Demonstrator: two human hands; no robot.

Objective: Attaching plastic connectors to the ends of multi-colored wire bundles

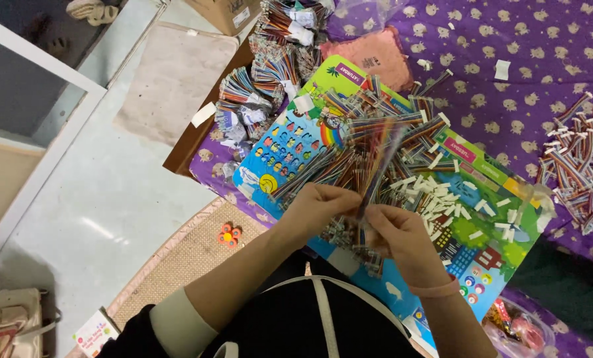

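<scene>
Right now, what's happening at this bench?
A person is sorting short rainbow-coloured ribbon cables over a colourful printed board. The left hand and right hand together pinch one thin cable bundle, held up over the loose pile on the board. Small white paper slips lie scattered beside it. More cables sit on the purple patterned cloth to the right, and tied bundles lie behind the board.
</scene>
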